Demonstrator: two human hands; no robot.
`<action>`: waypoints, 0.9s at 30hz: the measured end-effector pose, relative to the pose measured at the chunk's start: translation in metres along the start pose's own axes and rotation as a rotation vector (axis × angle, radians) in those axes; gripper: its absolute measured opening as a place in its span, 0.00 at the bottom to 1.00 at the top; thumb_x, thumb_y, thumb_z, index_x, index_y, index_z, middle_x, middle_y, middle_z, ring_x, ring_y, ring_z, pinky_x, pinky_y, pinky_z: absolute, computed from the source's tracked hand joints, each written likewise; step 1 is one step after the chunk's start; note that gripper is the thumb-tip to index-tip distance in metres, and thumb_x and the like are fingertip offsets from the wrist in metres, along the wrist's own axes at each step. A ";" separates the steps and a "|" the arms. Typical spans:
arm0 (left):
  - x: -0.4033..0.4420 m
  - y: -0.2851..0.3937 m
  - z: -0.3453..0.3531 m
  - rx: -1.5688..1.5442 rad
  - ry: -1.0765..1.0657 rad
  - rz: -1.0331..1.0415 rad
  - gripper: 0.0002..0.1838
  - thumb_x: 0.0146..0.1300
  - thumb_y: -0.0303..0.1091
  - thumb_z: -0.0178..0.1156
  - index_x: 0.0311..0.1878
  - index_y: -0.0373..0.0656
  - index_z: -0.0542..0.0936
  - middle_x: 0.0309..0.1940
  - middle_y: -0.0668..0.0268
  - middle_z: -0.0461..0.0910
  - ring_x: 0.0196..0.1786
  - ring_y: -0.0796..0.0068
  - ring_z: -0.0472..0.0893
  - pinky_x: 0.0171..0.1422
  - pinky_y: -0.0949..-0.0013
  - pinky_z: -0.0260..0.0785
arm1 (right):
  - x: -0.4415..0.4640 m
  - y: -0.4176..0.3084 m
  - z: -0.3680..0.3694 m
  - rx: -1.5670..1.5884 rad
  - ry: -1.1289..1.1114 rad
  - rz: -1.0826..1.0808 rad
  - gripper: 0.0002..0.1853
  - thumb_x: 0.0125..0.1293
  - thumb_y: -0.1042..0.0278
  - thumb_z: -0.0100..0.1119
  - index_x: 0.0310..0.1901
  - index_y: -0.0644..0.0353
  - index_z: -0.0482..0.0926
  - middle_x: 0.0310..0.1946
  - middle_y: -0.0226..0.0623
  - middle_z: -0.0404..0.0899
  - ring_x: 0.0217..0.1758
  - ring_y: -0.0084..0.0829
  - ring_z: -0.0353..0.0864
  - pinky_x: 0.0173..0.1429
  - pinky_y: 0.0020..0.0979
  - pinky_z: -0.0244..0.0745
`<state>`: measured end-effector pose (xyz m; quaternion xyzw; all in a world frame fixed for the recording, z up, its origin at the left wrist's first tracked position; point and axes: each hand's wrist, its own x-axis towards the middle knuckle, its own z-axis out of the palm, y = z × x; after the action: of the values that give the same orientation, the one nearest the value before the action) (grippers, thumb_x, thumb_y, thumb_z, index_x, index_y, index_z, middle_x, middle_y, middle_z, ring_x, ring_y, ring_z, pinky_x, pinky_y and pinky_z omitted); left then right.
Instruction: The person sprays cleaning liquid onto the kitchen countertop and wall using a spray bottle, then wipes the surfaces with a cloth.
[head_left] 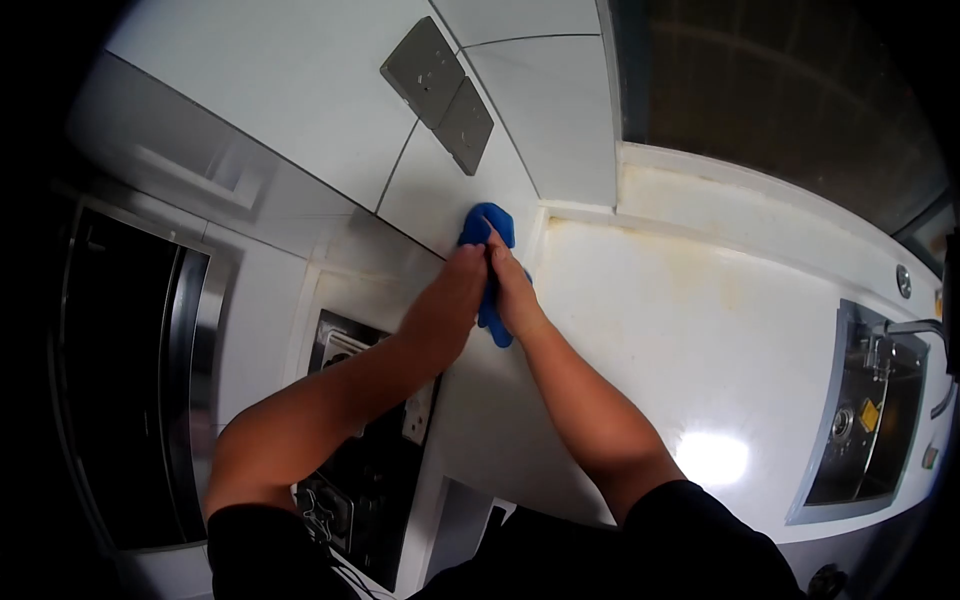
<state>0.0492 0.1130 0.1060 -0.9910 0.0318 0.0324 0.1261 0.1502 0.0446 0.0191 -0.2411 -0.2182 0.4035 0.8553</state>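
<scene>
Both hands meet at the inner corner of the white tabletop (640, 320), arms stretched forward and wrists close together. Between them is a bunched blue cloth (487, 215) — its upper end rests by the foot of the white tiled wall (310, 110), and a loose end hangs out below the palms. The left hand (464, 278) is closed on the cloth, and the right hand (513, 287) grips it from the other side, thumb side up; the fingertips are mostly hidden.

Two grey wall plates (426, 72) sit above the cloth. A gas stove (375, 478) lies partly behind the left forearm. Well apart, at the right, a sink (826, 410) holds a yellow sponge (870, 415) — a faucet (908, 327) reaches over it.
</scene>
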 end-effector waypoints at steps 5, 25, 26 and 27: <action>0.018 0.010 -0.016 0.017 -0.161 -0.145 0.38 0.56 0.42 0.63 0.66 0.32 0.64 0.68 0.45 0.58 0.74 0.48 0.52 0.79 0.49 0.39 | 0.001 -0.025 0.016 -0.310 -0.036 0.002 0.36 0.73 0.42 0.37 0.74 0.56 0.49 0.73 0.43 0.52 0.76 0.37 0.49 0.76 0.35 0.42; 0.044 0.044 -0.021 -0.322 0.379 0.079 0.28 0.47 0.28 0.64 0.56 0.36 0.74 0.57 0.54 0.71 0.65 0.51 0.66 0.72 0.48 0.51 | -0.033 -0.071 -0.006 -0.398 0.272 -0.063 0.25 0.70 0.64 0.49 0.66 0.63 0.66 0.60 0.48 0.71 0.63 0.33 0.69 0.66 0.30 0.62; 0.048 0.055 -0.014 -0.333 0.392 0.091 0.28 0.47 0.28 0.64 0.56 0.36 0.74 0.57 0.54 0.71 0.65 0.51 0.66 0.72 0.48 0.51 | -0.042 -0.084 -0.009 -0.329 0.266 -0.078 0.25 0.70 0.63 0.49 0.66 0.63 0.66 0.60 0.46 0.71 0.62 0.31 0.69 0.65 0.28 0.62; 0.053 0.066 0.000 -0.492 0.667 -0.054 0.28 0.47 0.28 0.62 0.56 0.36 0.72 0.58 0.53 0.70 0.65 0.51 0.66 0.71 0.48 0.52 | -0.048 -0.095 -0.014 -0.346 0.272 -0.085 0.25 0.70 0.63 0.49 0.66 0.63 0.66 0.60 0.46 0.71 0.62 0.31 0.69 0.65 0.28 0.62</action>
<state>0.0968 0.0460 0.0853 -0.9481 0.0363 -0.2873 -0.1311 0.1862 -0.0504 0.0553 -0.4273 -0.1768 0.2875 0.8388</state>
